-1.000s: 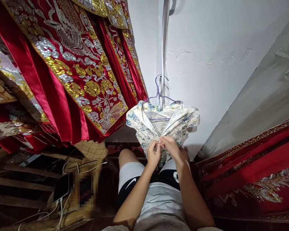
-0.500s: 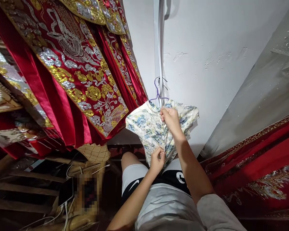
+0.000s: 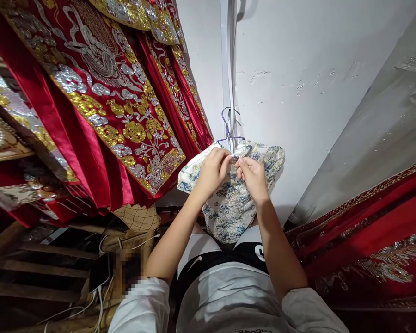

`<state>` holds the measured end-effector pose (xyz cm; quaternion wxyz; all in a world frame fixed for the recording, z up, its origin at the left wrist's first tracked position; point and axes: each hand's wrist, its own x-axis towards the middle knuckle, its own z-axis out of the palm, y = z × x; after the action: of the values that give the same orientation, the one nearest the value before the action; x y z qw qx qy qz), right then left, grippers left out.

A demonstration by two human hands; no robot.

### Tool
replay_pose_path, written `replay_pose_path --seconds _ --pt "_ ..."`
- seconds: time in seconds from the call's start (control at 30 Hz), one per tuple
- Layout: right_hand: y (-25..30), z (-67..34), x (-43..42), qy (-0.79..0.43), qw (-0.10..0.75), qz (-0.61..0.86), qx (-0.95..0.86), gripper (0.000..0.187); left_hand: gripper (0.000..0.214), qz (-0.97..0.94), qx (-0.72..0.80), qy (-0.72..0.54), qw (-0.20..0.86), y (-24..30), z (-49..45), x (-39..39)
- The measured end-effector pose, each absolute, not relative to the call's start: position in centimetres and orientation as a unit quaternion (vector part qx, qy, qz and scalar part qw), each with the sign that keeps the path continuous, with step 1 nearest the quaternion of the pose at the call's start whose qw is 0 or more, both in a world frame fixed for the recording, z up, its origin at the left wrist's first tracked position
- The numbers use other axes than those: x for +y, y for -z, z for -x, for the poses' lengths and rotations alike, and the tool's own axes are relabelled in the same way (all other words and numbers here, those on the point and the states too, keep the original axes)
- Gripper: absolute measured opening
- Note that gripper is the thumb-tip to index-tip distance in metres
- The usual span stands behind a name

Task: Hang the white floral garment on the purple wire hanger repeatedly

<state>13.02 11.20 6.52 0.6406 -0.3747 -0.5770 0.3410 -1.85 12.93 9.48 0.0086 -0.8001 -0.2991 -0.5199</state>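
A white blouse with blue and yellow flowers hangs in front of me on a purple hanger, its hook caught near a white strip on the wall. My left hand pinches the cloth at the neckline, just left of the front opening. Close beside it, my right hand is closed on the collar edge on the other side. Both sets of fingertips nearly meet below the neck. Whatever small fastening may lie between them is too small to make out.
Red garments with gold and silver embroidery hang at left. A bamboo chair with a phone and white cables stands below them. At right is a red beaded garment beside clear plastic sheeting.
My left hand has moved up from the blouse's lower front to the neckline, near my right hand. The right hand has shifted slightly right, and the blouse's front now hangs flatter.
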Motion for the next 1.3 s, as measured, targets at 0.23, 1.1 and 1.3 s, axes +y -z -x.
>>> replay_pose_path --seconds 0.23,1.1,1.3 --pt "0.9 -12.4 12.4 -0.362 0.599 0.516 -0.494 0.037 0.023 0.664 -0.37 0.649 0.021 -10.3 5.8 13.8" --pt "-7.6 -12.1 12.1 -0.285 0.641 0.312 -0.641 0.037 0.018 0.82 -0.316 0.475 0.039 -9.9 3.3 12.1" --pt "-5.6 -11.9 12.8 -0.253 0.588 0.427 -0.639 0.025 0.016 0.779 -0.341 0.523 0.047 -10.1 3.6 12.4"
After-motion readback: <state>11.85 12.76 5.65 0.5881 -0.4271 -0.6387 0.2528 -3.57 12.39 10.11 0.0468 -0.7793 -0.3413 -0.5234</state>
